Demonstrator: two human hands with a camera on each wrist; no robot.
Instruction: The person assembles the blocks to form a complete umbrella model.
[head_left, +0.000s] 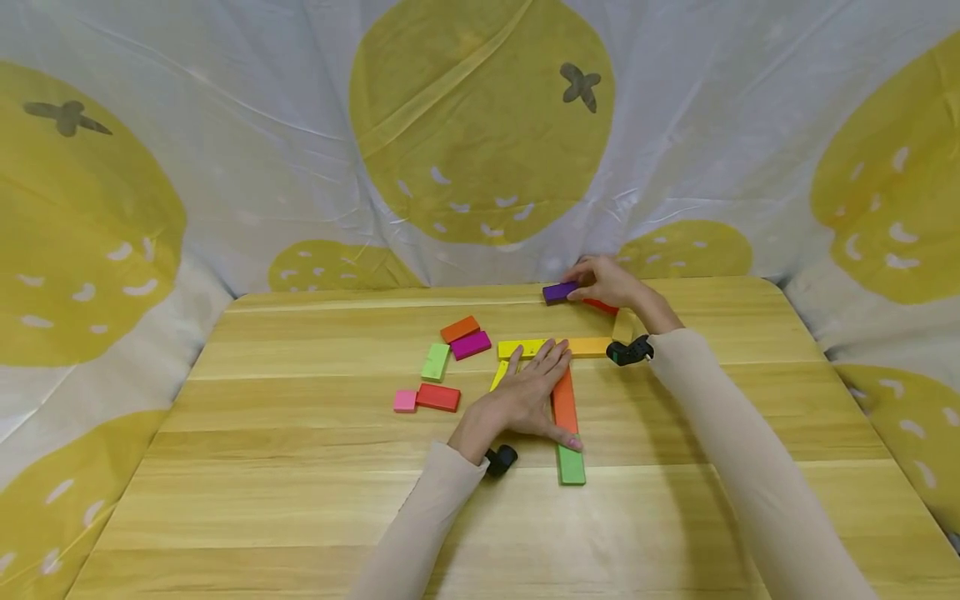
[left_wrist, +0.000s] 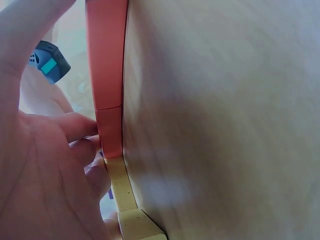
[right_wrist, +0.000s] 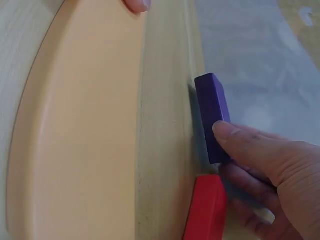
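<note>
My right hand (head_left: 603,283) pinches a purple block (head_left: 557,293) between thumb and fingers at the table's far edge. In the right wrist view, the purple block (right_wrist: 210,117) is tilted beside the end of a red block (right_wrist: 205,207). My left hand (head_left: 521,404) lies with fingers spread over a row of blocks. Its fingertips reach a yellow block (head_left: 517,349) and its thumb rests by the joint of an orange-red block (head_left: 564,404) and a green block (head_left: 572,468). A light orange block (head_left: 588,347) continues the yellow one to the right. The left palm hides part of another yellow block (head_left: 497,377).
Left of the row lie loose blocks: orange (head_left: 459,328), magenta (head_left: 471,345), light green (head_left: 436,362), red (head_left: 438,397) and pink (head_left: 405,401). A tan block (head_left: 622,325) stands near my right wrist. A patterned curtain (head_left: 480,125) hangs behind the wooden table (head_left: 262,483).
</note>
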